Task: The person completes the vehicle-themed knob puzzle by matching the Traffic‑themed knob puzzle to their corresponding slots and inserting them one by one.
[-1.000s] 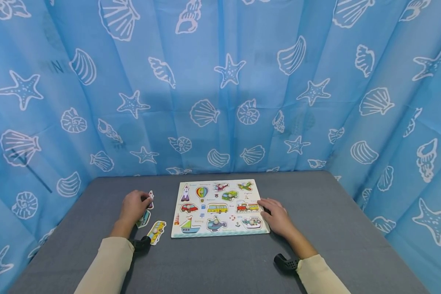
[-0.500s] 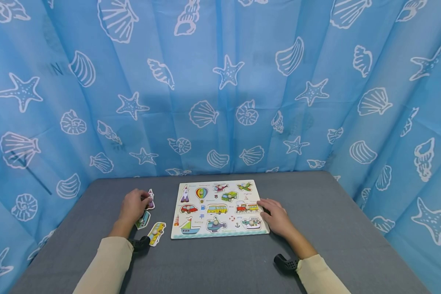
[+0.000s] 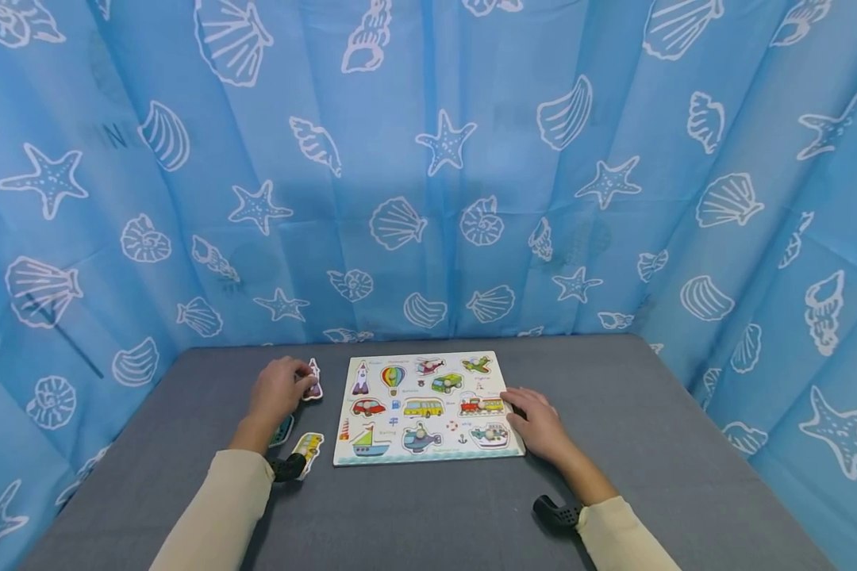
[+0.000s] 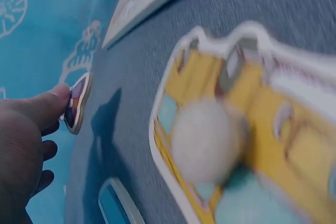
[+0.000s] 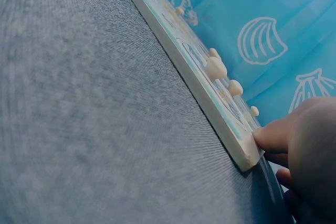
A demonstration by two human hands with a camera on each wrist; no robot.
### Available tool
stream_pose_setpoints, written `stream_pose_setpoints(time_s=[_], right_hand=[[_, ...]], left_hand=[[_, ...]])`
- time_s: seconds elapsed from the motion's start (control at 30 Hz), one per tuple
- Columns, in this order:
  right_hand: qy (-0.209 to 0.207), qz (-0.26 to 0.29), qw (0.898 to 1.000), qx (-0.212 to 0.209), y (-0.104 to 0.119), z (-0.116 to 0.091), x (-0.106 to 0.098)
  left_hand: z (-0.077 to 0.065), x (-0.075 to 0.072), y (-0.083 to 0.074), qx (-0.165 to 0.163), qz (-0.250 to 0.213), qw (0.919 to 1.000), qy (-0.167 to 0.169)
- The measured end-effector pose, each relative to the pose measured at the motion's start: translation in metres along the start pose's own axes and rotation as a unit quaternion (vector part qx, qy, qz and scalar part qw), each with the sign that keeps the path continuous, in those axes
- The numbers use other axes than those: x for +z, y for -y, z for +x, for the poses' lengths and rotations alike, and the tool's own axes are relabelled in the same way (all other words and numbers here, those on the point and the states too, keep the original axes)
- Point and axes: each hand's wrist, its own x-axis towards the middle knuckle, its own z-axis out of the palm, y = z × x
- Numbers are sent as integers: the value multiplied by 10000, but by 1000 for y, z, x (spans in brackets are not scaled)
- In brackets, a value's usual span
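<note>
In the head view my left hand (image 3: 277, 391) is left of the puzzle board (image 3: 428, 457), pinching a rocket puzzle piece (image 3: 314, 381). The left wrist view shows this piece (image 4: 79, 103) between thumb and fingers, raised off the table with a shadow near it. Below that hand lie a yellow vehicle piece (image 3: 309, 450) with a round knob (image 4: 206, 142) and a teal-edged piece (image 3: 282, 429), partly hidden by the wrist. My right hand (image 3: 536, 420) rests against the board's right edge. In the right wrist view its thumb (image 5: 270, 135) touches the board near a corner.
The board lies flat on a grey cloth-covered table (image 3: 428, 515), with several knobbed vehicle pictures on it, among them a bus (image 3: 424, 408) and a train (image 3: 482, 405). A blue shell-print curtain (image 3: 428, 238) hangs behind the table. Each wrist wears a black strap-like mount (image 3: 559, 511).
My left hand has moved right and slightly away from me, carrying the rocket piece off its spot beside the teal-edged piece. The right hand and the board have stayed in place.
</note>
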Motion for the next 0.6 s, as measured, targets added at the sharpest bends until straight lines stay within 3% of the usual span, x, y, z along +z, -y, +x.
stream_pose_setpoints(time_s=[0.6], right_hand=[[13,64,10000,-2,-1,0,-1]], left_hand=[[5,11,-41,357,-196,9990,-179]])
